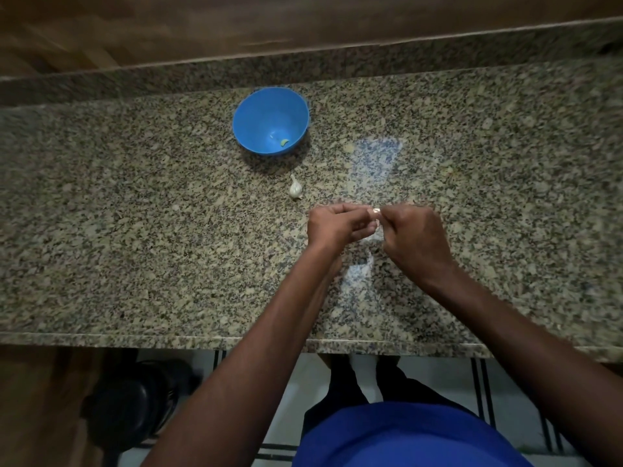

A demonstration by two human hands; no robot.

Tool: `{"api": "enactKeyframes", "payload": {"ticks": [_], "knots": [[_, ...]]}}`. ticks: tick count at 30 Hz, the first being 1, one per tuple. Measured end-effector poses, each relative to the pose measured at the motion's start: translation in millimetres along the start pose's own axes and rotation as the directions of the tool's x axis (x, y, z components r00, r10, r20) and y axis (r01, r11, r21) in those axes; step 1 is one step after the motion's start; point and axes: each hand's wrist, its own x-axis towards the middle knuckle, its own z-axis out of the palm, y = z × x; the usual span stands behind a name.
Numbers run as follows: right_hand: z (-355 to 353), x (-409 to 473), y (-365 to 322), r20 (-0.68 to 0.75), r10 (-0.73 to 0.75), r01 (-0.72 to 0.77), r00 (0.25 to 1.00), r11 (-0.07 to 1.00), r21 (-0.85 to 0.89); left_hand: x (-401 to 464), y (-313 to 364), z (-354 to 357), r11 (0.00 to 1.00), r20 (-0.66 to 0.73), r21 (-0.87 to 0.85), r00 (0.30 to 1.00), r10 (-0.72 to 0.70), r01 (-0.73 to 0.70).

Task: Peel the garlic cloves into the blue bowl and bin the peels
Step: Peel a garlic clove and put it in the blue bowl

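Both hands — left hand (337, 225), right hand (416, 237) — pinch one garlic clove (375, 213), each grip closed on it. Advise peeling from the tip — blue bowl (269, 111) near.

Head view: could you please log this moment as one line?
hands: both peeling clove | bowl: one clove inside | bulb: on counter
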Motion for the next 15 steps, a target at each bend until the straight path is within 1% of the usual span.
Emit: {"api": "enactKeyframes", "payload": {"ticks": [2,3,7,9,10,12,13,14,15], "knots": [[-1,2,5,0.024,0.006,-0.007,1.0,0.999,0.05,0,0,0,1.0,0.009,-0.004,1.0,-0.027,0.027],[-2,2,7,0.039,-0.009,0.007,0.999,0.999,0.044,0,0,1,0.999,0.015,-0.005,0.999,-0.044,0.044],[-2,-4,9,0.089,-0.14,0.148,0.986,0.984,-0.099,4,8,-1,0.981,0.059,-0.008,0.979,-0.194,0.195],[1,-7,13,0.115,-0.17,0.185,0.979,0.974,-0.133,7,12,-3,0.967,0.081,0.03,0.963,-0.256,0.255],[3,-7,15,0.129,-0.161,0.177,0.979,0.976,-0.126,8,14,-4,0.962,0.087,0.047,0.958,-0.274,0.27],[6,-5,20,0.156,-0.068,0.074,0.985,0.997,-0.031,10,17,-6,0.957,0.11,0.041,0.951,-0.289,0.286],[7,-3,23,0.198,0.007,-0.021,0.98,0.997,0.07,10,17,-9,0.959,0.127,0.018,0.951,-0.283,0.283],[6,0,26,0.272,0.082,-0.14,0.959,0.969,0.205,11,17,-11,0.965,0.145,0.004,0.955,-0.258,0.261],[5,2,28,0.358,0.135,-0.263,0.924,0.903,0.339,13,14,-15,0.977,0.157,0.013,0.964,-0.213,0.214]]}}
